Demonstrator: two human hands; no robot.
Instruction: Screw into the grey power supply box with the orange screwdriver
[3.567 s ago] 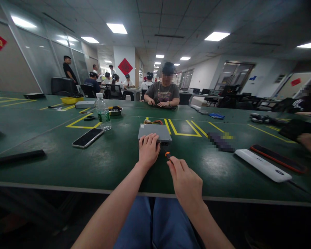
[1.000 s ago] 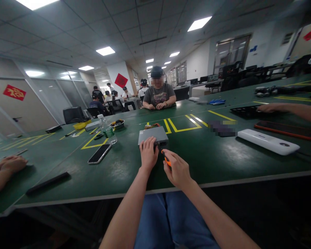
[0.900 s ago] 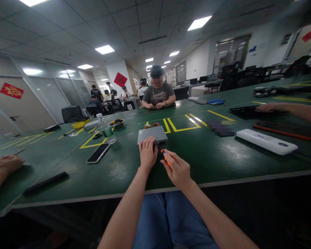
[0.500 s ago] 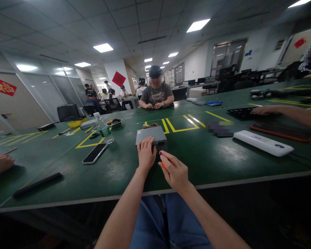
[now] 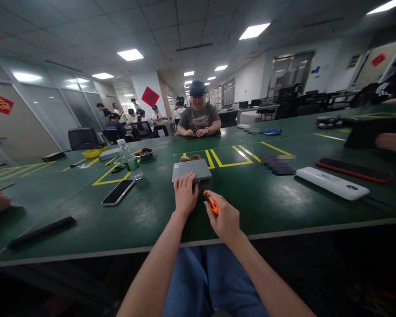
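Note:
A grey metal computer power supply point(image 5: 198, 167) lies on the green table ahead of me, its socket side facing me and its bundle of coloured wires point(image 5: 191, 158) behind it. Over its near left edge my left hand point(image 5: 185, 191) is closed, fingers on the top and thumb at the front face. My right hand point(image 5: 225, 216) grips an orange-and-black screwdriver point(image 5: 213, 205) just in front of the power supply's right side. The screwdriver's handle tilts up to the left; its tip is too small to make out against the dark table.
Left of the power supply are a phone point(image 5: 119, 192), a water bottle point(image 5: 131, 162), a metal bowl point(image 5: 144, 153) and a black bar point(image 5: 42, 232). To the right lie a white device point(image 5: 331, 182) and an orange-edged phone point(image 5: 353, 170). Another person point(image 5: 199, 116) sits opposite; others' hands show at both sides.
My right hand has turned and the screwdriver has shifted slightly right, showing more of its orange handle. My left hand stays on the power supply. At right, a person's hand has lifted a dark panel.

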